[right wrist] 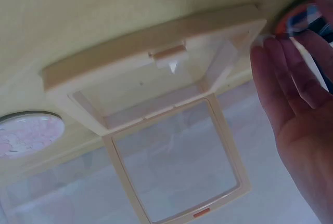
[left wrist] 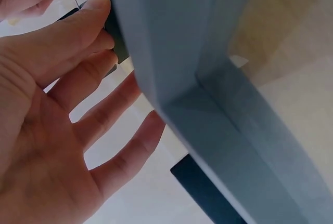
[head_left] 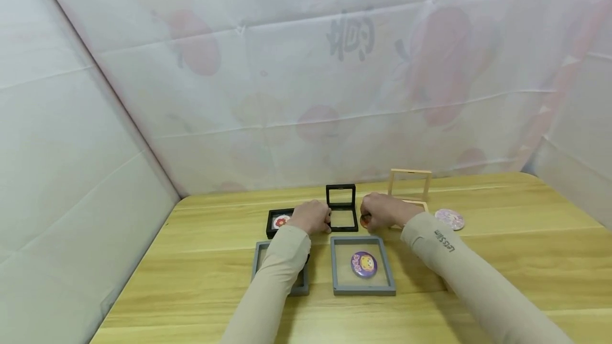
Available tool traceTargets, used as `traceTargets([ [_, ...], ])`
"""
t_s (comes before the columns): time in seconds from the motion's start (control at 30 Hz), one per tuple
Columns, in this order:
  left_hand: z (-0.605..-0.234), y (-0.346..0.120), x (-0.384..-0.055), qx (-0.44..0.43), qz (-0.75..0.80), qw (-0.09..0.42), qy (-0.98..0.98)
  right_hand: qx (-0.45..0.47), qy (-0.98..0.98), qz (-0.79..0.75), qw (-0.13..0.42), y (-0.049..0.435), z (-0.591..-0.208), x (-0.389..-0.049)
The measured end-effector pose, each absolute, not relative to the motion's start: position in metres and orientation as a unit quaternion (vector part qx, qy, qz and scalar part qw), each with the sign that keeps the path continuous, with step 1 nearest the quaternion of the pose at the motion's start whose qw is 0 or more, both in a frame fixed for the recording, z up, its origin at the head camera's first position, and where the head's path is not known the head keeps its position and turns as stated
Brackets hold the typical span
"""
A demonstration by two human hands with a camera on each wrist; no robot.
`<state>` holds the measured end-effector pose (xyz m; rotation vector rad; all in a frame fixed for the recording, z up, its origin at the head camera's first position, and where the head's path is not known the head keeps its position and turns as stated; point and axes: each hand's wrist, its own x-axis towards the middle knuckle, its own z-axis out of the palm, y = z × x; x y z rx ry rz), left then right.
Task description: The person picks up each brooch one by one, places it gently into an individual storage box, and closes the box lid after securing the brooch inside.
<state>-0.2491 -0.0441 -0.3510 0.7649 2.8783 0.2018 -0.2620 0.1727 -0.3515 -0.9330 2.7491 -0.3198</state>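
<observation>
A small black display frame (head_left: 344, 229) lies on the table with its lid raised at the back. My left hand (head_left: 311, 216) is at its left edge; in the left wrist view the thumb and index finger pinch the black frame (left wrist: 117, 42), the other fingers spread loosely. Just off the frame's right side, my right hand (head_left: 384, 210) holds a round badge (head_left: 365, 221) with red on it, mostly covered by the fingers. The right wrist view shows part of the badge's orange-and-dark face (right wrist: 299, 22) between thumb and fingertips.
A beige frame (right wrist: 151, 52) stands open beside my right hand, with a pink badge (head_left: 449, 218) to its right. Nearer lie a grey frame (head_left: 364, 292) bearing a purple badge (head_left: 364, 263) and another grey frame (head_left: 299, 291) under my left forearm. A black frame (head_left: 271, 223) holds a flower badge (head_left: 281, 221).
</observation>
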Motion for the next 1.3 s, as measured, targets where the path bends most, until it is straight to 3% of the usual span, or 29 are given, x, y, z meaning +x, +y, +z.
traceTargets([
  [0.37,-0.3512,-0.0433,-0.2507,0.249,0.061,0.073,0.964,-0.341,0.931,-0.116,0.051,0.173,-0.3472,-0.2676],
  [0.93,-0.3524,-0.0414,-0.2514,0.252,0.065,0.065,0.963,-0.31,0.936,-0.151,0.065,0.1675,-0.3448,-0.2668],
  [1.3,-0.3538,-0.0403,-0.2505,0.245,0.06,0.061,0.966,-0.324,0.931,-0.165,0.045,0.1676,-0.351,-0.2661],
])
